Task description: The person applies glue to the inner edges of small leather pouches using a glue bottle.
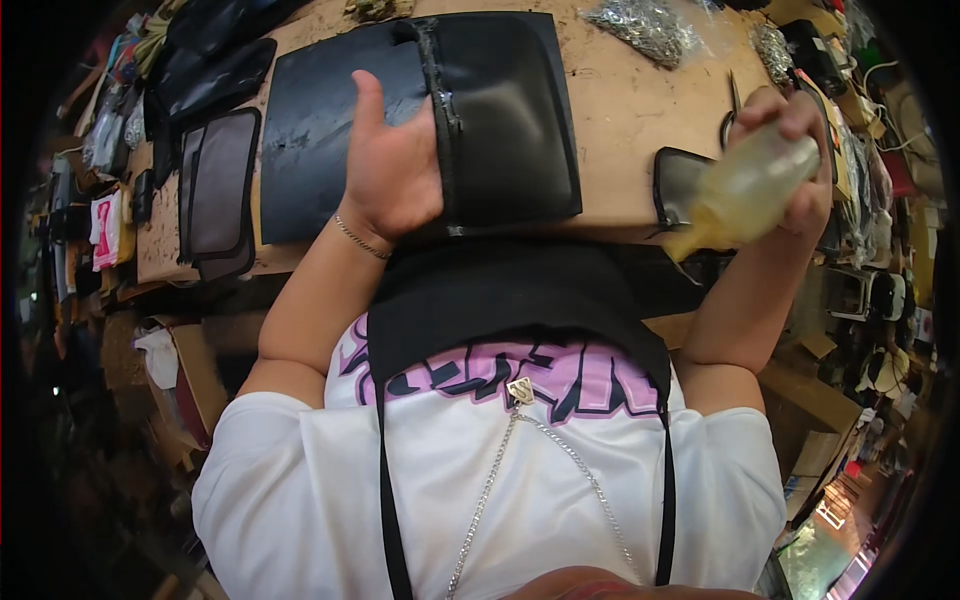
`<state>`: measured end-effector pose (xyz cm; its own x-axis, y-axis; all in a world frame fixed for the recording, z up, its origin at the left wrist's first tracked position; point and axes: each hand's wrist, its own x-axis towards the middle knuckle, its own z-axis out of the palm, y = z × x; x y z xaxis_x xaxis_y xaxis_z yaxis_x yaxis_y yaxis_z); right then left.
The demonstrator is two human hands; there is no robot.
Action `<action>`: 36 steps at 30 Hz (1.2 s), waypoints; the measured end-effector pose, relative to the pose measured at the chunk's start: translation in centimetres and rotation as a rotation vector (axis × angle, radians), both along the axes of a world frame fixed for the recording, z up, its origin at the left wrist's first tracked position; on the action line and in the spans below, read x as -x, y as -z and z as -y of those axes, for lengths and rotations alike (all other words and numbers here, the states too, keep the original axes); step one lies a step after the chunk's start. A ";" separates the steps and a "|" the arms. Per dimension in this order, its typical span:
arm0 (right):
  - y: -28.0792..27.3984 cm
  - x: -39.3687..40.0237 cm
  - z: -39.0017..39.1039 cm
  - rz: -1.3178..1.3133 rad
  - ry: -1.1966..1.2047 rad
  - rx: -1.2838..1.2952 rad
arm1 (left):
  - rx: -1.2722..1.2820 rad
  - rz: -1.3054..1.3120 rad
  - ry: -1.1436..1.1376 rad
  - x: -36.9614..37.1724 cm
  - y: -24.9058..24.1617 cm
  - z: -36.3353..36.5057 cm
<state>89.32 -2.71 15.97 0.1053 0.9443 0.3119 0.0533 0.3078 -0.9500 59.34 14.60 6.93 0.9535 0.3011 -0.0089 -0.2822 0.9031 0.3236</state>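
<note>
My left hand [395,165] is open, thumb raised and palm facing up, with its fingers reaching under the flap edge of a black leather piece [510,120]. Beneath and to the left lies a smooth dark sheet [310,130], which the wrist crosses. A rough dark seam runs between the two black areas. My right hand [795,130] is wrapped round a translucent yellowish bottle [750,190], its narrow nozzle tilted down to the left. Under the bottle is a small dark leather piece [680,180] at the table's front edge.
Stacked dark leather pieces [220,180] lie on the left of the wooden table [630,120], below black material [215,75]. At the back right are a pile of small metallic parts [645,30] and scissors [733,105]. Cluttered shelves stand on both sides.
</note>
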 end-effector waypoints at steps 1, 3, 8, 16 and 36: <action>-0.7 0.0 -0.2 0.227 0.162 0.115 | -0.007 -0.006 0.000 -0.2 -0.1 0.1; -0.9 0.0 -0.5 0.557 0.373 0.225 | -0.006 -0.029 -0.002 -0.5 -0.4 0.3; 0.4 0.7 -0.7 0.315 0.109 -0.031 | -0.031 -0.055 0.002 -1.3 -0.8 0.3; 2.2 3.4 -2.6 0.115 0.270 0.047 | -0.032 0.033 0.083 -2.0 -0.5 0.4; 3.6 5.9 -3.1 0.104 0.140 0.219 | -0.043 -0.038 0.027 -2.1 -1.0 1.1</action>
